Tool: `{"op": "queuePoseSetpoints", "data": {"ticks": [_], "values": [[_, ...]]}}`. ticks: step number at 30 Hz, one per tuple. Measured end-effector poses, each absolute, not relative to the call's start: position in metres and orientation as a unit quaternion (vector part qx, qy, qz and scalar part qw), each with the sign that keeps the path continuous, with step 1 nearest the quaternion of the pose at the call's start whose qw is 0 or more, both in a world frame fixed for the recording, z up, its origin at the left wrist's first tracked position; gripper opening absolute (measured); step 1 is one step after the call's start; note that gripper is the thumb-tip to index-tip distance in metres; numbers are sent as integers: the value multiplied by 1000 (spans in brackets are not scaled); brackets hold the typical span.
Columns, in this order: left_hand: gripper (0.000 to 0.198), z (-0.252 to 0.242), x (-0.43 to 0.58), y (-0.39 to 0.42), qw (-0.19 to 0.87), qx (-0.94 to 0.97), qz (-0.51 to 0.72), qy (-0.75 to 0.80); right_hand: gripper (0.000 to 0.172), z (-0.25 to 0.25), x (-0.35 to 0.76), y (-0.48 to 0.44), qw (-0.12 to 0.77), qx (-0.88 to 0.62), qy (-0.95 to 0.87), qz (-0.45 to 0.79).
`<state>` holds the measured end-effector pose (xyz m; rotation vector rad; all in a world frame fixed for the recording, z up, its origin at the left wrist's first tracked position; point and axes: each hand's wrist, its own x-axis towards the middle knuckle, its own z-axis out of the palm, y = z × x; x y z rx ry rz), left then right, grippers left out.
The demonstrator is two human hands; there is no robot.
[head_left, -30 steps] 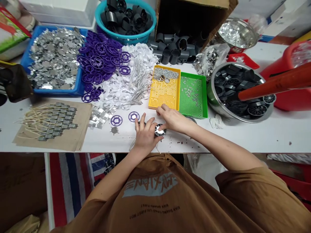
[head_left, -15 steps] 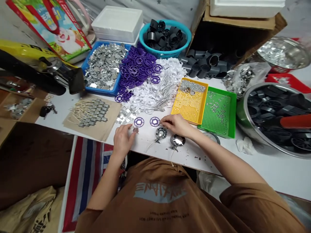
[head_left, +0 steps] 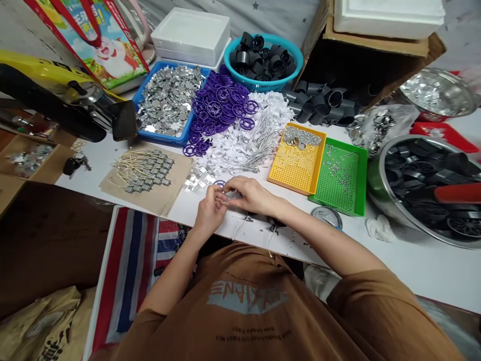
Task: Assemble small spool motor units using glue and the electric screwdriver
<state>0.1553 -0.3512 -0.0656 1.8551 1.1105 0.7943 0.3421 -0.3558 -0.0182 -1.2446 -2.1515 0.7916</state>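
My left hand [head_left: 211, 213] and my right hand [head_left: 253, 195] meet over the front of the table, fingertips pinched together. Between them is a small shiny piece, mostly covered by the fingers, so its kind does not show. Just behind the fingertips peeks the edge of a purple spoked ring [head_left: 220, 183]. Under my right hand and wrist, two dark round parts [head_left: 275, 221] are largely hidden; pale cords trail from them towards the table edge. Small silver squares [head_left: 201, 175] lie a little beyond my left hand.
Purple rings [head_left: 221, 103] and white pieces [head_left: 229, 145] are heaped behind. Around them stand a blue tray [head_left: 188, 131], a turquoise basket [head_left: 265, 85], a yellow tray [head_left: 291, 183], a green tray [head_left: 338, 203] and a metal bowl [head_left: 376, 188]. Corded grey blocks [head_left: 150, 173] lie on cardboard at left.
My right hand has moved left, away from beside the second purple ring, to meet my left hand. The left hand has shifted slightly right with the small piece. The view has shifted slightly.
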Motion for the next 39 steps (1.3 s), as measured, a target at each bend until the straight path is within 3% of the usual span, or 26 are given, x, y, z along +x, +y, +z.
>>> {"op": "queuePoseSetpoints", "data": {"ticks": [4,10,15,21,28,39], "values": [[38,-46,173,-350,436,733,342,394,8,-3,351,-362,229,-492,-789,287],[43,-48,194,-350,536,693,340,342,13,10,374,-386,176,-576,-750,274],[59,-56,187,-356,470,763,295,331,10,-10,381,-404,266,-639,-634,344],[51,-77,192,-375,380,816,293,322,9,-28,374,-418,303,-664,-585,354],[52,-86,197,-378,387,800,306,343,10,-39,370,-423,349,-683,-562,310],[51,-88,196,-376,398,794,308,339,3,-29,373,-419,287,-680,-595,318]]}}
